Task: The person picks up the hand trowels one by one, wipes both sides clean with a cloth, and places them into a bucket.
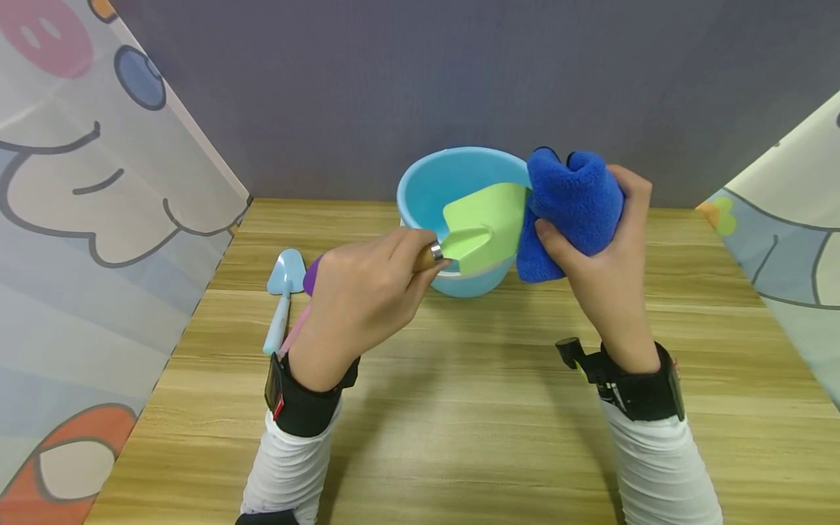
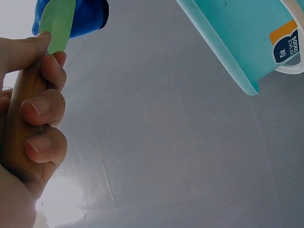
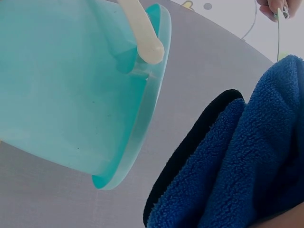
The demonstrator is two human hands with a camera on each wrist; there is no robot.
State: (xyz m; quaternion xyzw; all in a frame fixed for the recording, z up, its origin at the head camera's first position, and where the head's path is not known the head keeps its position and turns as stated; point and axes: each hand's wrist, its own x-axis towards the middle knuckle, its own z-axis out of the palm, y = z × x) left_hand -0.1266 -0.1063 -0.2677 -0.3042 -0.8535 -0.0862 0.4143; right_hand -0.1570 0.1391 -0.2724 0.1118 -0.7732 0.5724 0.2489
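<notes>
My left hand (image 1: 370, 292) grips the wooden handle (image 2: 23, 123) of a small shovel with a light green blade (image 1: 495, 226). The blade is held up in front of the light blue bucket (image 1: 472, 284), overlapping its opening in the head view. In my right hand (image 1: 607, 270) is a bunched blue cloth (image 1: 577, 200) with dark edging, the thumb pressing on its near side. At the right edge of the blade, the cloth overlaps it. The right wrist view shows the cloth's folds (image 3: 237, 166) beside the bucket's wall (image 3: 57, 85).
Left of the bucket, a light blue toy shovel (image 1: 286, 273) lies on the wooden table (image 1: 459, 423). A purple piece (image 1: 310, 277) and a pink handle (image 1: 295, 329) are partly hidden by my left hand. The bucket has a white carrying handle (image 3: 142, 33). Behind stands a grey wall (image 1: 459, 73).
</notes>
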